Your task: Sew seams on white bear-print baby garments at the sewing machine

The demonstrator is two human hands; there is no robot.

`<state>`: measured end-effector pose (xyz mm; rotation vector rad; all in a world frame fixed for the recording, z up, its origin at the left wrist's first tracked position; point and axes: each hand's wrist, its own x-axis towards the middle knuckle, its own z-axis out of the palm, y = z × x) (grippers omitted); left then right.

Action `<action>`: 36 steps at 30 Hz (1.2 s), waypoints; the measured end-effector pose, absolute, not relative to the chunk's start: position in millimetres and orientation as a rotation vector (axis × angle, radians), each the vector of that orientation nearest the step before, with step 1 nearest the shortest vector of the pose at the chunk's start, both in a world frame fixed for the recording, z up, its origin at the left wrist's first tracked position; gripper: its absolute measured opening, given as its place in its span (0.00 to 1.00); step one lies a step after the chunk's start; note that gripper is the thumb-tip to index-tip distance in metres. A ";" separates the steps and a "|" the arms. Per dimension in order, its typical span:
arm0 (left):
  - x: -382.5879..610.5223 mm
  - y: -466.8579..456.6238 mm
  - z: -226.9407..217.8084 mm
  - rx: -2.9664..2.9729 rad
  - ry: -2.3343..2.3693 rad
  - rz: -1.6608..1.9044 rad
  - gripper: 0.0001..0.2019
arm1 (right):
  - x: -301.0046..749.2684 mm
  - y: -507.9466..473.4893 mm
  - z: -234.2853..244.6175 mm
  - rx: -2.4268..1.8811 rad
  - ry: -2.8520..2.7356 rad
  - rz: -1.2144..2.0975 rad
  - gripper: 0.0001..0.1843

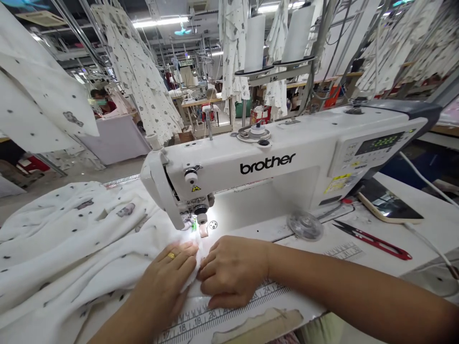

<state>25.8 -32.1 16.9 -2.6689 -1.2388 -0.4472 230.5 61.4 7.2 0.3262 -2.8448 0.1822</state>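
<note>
White fabric with dark dots and small printed figures lies bunched to the left of the sewing machine. Its edge runs under the lit needle area and presser foot. My left hand, with a ring on one finger, rests on the fabric just in front of the foot, fingers stretched out flat; its thumb is hidden. Beside it, my right hand is closed, its curled fingers against the fabric's edge. The fingertips of that hand are partly hidden.
A ruler tape runs along the table's front. To the right lie a clear bobbin-like disc, red-handled thread snips and a phone with a cable. Thread cones stand behind; printed cloth hangs around. Another person sits far left.
</note>
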 end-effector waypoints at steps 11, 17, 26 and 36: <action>21.5 -0.7 13.8 -2.595 -1.223 -0.307 0.16 | 231.6 71.5 10.4 0.060 -2.852 0.078 0.15; 23.3 -4.4 17.5 -2.563 -1.337 -0.308 0.16 | 230.7 79.3 7.1 0.122 -2.835 0.097 0.15; 19.6 -9.3 20.8 -2.454 -1.215 -0.531 0.10 | 231.5 80.2 19.1 0.073 -2.843 0.136 0.12; 30.2 -8.0 11.3 -2.412 -1.306 -0.330 0.11 | 229.6 75.2 13.8 -0.133 -2.810 0.241 0.11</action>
